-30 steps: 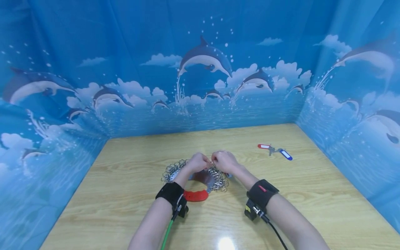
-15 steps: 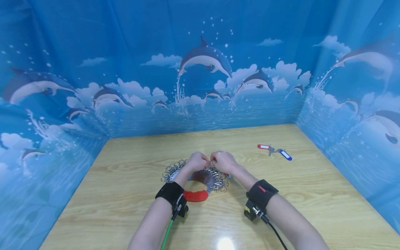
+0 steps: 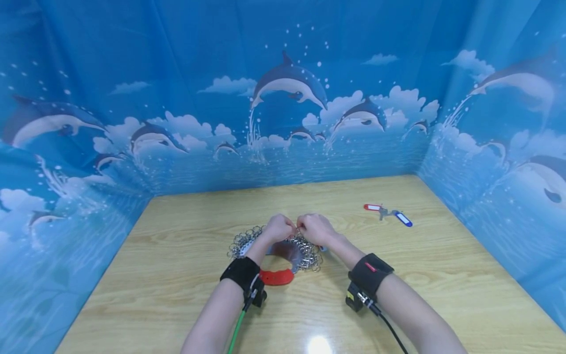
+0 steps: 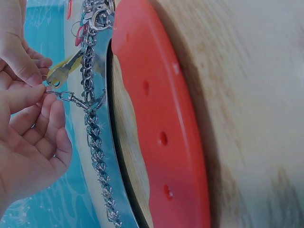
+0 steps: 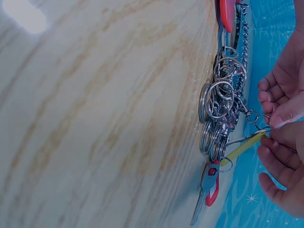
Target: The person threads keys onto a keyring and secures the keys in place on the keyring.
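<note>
Metal clasp (image 4: 71, 99), at left in the left wrist view, is pinched at its end by the left hand (image 3: 278, 229); just beside it, the yellow-tagged key (image 4: 59, 76) is pinched by the right hand (image 3: 316, 229), their joining apparently unfinished. Access is crowded by rings (image 3: 310, 253) along the red-handled holder (image 3: 277, 277), lower centre of the head view. Two tagged keys (image 3: 383, 213), upper right, are left unattached on the tabletop (image 3: 177, 275).

a silver key (image 4: 59, 74) and yellow tag (image 5: 243, 148) tilt — raised beside a red-handled metal hoop (image 3: 295, 255) strung with clasps (image 3: 310, 254).
</note>
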The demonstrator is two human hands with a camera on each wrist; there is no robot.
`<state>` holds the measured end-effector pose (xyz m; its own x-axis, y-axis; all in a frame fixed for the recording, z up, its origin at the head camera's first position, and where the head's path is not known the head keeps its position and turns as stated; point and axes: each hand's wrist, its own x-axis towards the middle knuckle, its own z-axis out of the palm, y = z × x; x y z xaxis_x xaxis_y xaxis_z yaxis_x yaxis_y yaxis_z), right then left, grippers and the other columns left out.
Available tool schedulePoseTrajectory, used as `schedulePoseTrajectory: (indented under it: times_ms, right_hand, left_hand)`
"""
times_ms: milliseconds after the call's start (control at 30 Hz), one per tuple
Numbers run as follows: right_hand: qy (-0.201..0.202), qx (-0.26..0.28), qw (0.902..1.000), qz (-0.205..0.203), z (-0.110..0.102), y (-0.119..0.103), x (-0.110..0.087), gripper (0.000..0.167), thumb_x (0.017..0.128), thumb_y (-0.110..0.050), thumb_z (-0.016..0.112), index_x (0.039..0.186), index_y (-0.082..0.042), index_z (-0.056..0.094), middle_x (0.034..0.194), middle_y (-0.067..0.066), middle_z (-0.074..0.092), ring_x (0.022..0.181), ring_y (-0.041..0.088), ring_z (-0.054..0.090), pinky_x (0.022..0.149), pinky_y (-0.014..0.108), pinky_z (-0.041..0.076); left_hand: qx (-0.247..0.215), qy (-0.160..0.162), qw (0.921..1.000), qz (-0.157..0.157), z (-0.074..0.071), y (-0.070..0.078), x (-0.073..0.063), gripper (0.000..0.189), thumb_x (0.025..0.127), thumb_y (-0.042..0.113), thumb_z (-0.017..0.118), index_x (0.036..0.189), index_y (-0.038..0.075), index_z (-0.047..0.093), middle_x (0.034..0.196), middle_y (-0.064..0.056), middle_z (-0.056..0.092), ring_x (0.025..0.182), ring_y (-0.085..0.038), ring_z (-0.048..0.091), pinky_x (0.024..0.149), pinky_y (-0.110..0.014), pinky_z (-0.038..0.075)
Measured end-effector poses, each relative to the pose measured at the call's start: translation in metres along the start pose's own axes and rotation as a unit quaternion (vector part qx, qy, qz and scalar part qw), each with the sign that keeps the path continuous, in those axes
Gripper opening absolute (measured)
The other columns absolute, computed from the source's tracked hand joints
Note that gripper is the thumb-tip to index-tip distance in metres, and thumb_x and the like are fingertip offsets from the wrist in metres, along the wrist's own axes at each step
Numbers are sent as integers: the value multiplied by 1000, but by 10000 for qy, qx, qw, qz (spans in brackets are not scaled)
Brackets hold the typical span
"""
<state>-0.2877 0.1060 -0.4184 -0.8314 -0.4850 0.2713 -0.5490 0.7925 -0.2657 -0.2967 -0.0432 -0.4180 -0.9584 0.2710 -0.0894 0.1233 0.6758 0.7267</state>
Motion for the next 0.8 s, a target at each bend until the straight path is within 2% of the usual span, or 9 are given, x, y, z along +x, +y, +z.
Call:
schedulePoseTrajectory:
  times_ms: [133, 367, 533, 800]
  right_hand:
    - [-12, 0, 10000, 76, -1, 1, 0, 9, 79, -4, 62, 82, -10, 67, 80, 3, 67, 75, 22, 63, 68, 35, 49]
    - [-59, 55, 9996, 257, 0, 6, 0, 11, 80, -3, 60, 84, -10, 68, 82, 4, 67, 75, 21, 63, 68, 35, 50]
    - [15, 19, 9998, 180, -1, 6, 0, 12, 80, -3, 60, 83, -10, 68, 82, 3, 67, 75, 22, 63, 67, 35, 50]
    - [-9, -89, 9999, 100, 0, 5, 0, 10, 80, -4, 59, 82, -10, 67, 80, 2, 66, 73, 22, 63, 66, 35, 49]
  left_hand:
    - [2, -26, 10000, 53, 1, -2, 1, 13, 77, 7, 61, 72, -1, 71, 53, 0, 56, 51, -12, 46, 49, -22, 32]
    - [80, -288, 9995, 75, 2, -4, 2, 13, 78, 7, 60, 75, 0, 70, 58, -2, 56, 55, -13, 45, 55, -24, 35]
    - [331, -113, 9990, 284, 3, -1, 1, 14, 75, 4, 57, 72, -1, 69, 55, 1, 53, 55, -12, 48, 56, -23, 37]
    - [637, 15, 9976, 267, 4, 3, 0, 15, 73, 3, 56, 72, 2, 71, 54, 3, 52, 56, -13, 49, 55, -23, 38]
